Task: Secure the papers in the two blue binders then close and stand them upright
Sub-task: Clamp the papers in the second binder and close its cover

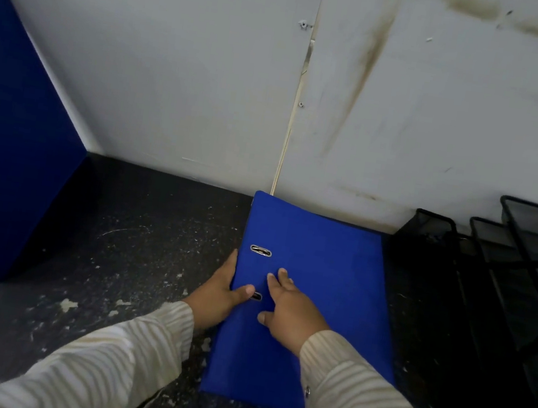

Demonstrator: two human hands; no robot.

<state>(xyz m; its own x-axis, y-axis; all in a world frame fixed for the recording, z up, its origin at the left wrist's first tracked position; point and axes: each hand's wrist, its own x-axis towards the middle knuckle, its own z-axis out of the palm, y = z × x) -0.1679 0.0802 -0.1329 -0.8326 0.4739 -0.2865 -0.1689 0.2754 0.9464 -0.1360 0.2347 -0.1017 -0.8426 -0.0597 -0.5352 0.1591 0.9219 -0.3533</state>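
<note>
A blue binder (pixel 321 263) lies flat and closed on the dark speckled desk (pixel 136 254), its far end against the wall. Two metal slots show in its cover near the left edge. My left hand (pixel 221 290) grips that left edge, thumb on top beside the nearer slot and fingers down the side. My right hand (pixel 290 310) rests flat on the cover, fingers spread. A second blue binder (pixel 10 140) stands upright at the far left, with a metal ring on its spine low at the frame edge. No papers are visible.
A black wire-mesh tray rack (pixel 510 272) stands at the right, close to the flat binder. A stained white wall (pixel 209 74) runs along the back of the desk. The desk surface is chipped and scuffed.
</note>
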